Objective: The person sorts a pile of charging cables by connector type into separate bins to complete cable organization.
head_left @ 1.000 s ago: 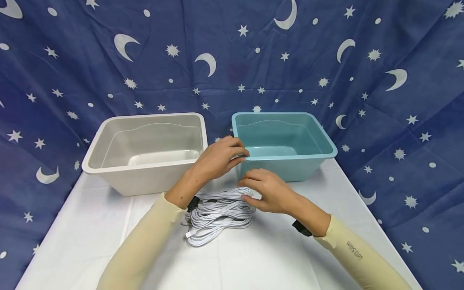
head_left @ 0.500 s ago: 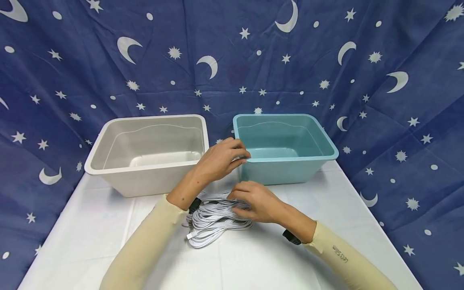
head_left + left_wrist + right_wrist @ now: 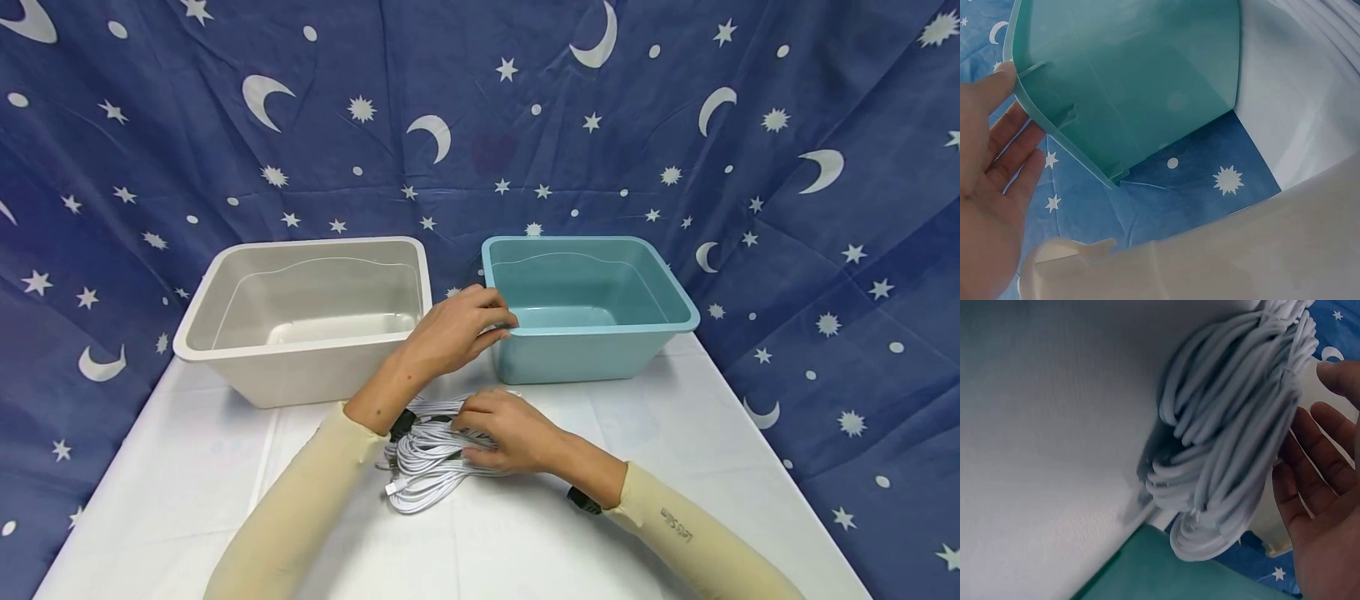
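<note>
White cables (image 3: 423, 479) in several coiled bundles lie piled on the table in front of the two bins; a pale plug shows at the pile's near left end. My right hand (image 3: 510, 433) is over the pile's right side, fingers bent loosely. In the right wrist view, its thumb and fingers are spread beside the coiled cables (image 3: 1229, 437), not closed round them. My left hand (image 3: 457, 327) pinches the near left rim of the teal bin (image 3: 573, 358). The left wrist view has its thumb on that rim (image 3: 1032, 109) and the fingers beneath.
Left of the teal bin stands a light grey bin (image 3: 300, 371), partly behind my left forearm. A white cloth (image 3: 555, 550) covers the table. A blue curtain (image 3: 480, 125) with moons and stars hangs behind and along the sides.
My right hand has moved left and towards me, from beside the teal bin's front to over the cables. My left hand stays at the rim.
</note>
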Action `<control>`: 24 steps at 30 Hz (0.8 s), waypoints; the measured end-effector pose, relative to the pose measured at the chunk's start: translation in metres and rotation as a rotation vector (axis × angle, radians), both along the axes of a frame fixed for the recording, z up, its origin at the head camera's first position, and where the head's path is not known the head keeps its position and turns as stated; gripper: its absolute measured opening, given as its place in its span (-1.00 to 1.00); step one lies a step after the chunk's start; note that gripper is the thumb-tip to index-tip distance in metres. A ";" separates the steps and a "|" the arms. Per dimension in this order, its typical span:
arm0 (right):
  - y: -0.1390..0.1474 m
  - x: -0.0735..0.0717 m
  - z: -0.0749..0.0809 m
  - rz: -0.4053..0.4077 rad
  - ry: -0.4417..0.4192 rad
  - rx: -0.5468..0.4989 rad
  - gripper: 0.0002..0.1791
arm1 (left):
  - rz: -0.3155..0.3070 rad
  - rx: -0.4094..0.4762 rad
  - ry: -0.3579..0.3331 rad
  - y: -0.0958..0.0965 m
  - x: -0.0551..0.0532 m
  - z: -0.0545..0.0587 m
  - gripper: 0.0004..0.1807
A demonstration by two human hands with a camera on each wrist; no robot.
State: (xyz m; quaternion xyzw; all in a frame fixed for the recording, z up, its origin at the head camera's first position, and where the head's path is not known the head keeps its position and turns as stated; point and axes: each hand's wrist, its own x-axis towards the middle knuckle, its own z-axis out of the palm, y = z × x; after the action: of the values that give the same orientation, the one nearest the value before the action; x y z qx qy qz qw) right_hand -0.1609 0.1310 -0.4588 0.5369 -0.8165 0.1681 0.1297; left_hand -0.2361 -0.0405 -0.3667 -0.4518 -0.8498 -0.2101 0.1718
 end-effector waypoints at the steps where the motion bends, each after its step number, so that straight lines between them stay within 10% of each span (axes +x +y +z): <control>1: -0.001 0.000 -0.001 -0.007 -0.005 0.008 -0.70 | 0.001 -0.001 0.001 0.000 0.000 0.000 -0.81; 24: -0.012 0.003 -0.013 -0.014 0.061 -0.009 -0.73 | -0.011 0.008 0.003 0.000 0.000 0.001 -0.81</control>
State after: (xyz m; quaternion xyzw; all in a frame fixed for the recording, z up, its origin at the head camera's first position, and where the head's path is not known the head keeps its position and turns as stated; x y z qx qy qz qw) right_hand -0.1582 0.1187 -0.4723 0.5356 -0.8151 0.1541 0.1582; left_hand -0.2361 -0.0405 -0.3660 -0.4563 -0.8461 -0.2137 0.1737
